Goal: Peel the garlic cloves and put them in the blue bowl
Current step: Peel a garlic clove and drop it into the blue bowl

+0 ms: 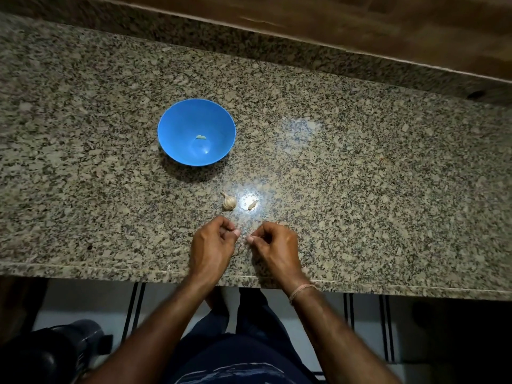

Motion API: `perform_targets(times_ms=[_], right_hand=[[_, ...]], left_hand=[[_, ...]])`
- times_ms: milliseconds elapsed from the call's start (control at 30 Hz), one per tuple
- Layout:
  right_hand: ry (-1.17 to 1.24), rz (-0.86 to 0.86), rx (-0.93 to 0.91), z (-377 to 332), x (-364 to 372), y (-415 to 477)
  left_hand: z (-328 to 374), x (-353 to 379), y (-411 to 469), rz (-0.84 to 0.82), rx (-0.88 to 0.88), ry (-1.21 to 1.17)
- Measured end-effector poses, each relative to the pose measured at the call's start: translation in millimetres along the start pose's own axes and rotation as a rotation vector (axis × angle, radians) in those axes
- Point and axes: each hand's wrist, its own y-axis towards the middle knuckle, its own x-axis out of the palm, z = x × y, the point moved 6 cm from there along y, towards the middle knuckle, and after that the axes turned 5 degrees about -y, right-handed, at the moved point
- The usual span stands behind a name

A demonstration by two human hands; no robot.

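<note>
speckled granite counter (pixel 360 167) | wooden wall strip (pixel 360 20) behind | dark object (pixel 55 353) on striped floor (pixel 365 328)

I see both forearms reaching forward from the bottom of the view, converging toward the middle. My left hand (pixel 213 245) is curled into a loose fist, back of the hand up, thumb tip pressed against the bent fingers. My right hand (pixel 277 245) mirrors it, fingers folded under, thumb pointing toward the left one. The two thumbs sit near each other but apart. Whether either fist encloses anything I cannot tell. A thin thread band (pixel 300 290) circles my right wrist.
</note>
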Motion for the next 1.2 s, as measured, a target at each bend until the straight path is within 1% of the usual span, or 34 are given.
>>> perform_targets(times_ms=[167,300,400,433,467,500,567,600,667,733,833,1033,1100,1200], right_hand=[[-0.133,0.025,0.055,-6,4,4],[-0.118,0.019,0.144,-1,2,10],[-0.169,0.038,0.146,-4,4,8],[-0.153,0.037,0.158,-3,4,7],[-0.052,0.015,0.186,1,3,5],[0.142,-0.035,0.229,5,2,3],[0.612,-0.192,0.328,5,1,-4],[0.761,-0.254,0.367,1,1,-7],[0.91,-0.299,0.41,-4,3,-12],[1.005,-0.297,0.447,-6,6,-15],[1.035,-0.291,0.473,-7,6,-17],[1.05,-0.353,0.455,-12,11,-17],[0.992,-0.321,0.382,-13,10,-18],[0.765,-0.173,0.163,-13,-1,-17]], left_hand=[[-2,-2,-2,0.023,0.005,0.006],[-2,-2,-4,0.023,0.01,-0.004],[-2,0,-5,0.003,-0.004,-0.003],[-3,1,-4,-0.012,-0.026,-0.017],[-4,2,-5,-0.032,-0.049,-0.049],[-4,4,-6,-0.058,-0.067,-0.103],[-3,8,-8,-0.112,-0.094,-0.289],[-2,10,-9,-0.135,-0.112,-0.404],[1,13,-13,-0.177,-0.137,-0.596],[4,13,-17,-0.187,-0.155,-0.698],[9,9,-18,-0.181,-0.154,-0.723],[22,-3,-19,-0.186,-0.098,-0.716],[21,-7,-18,-0.162,-0.084,-0.658],[20,-10,-16,-0.137,-0.054,-0.577]])
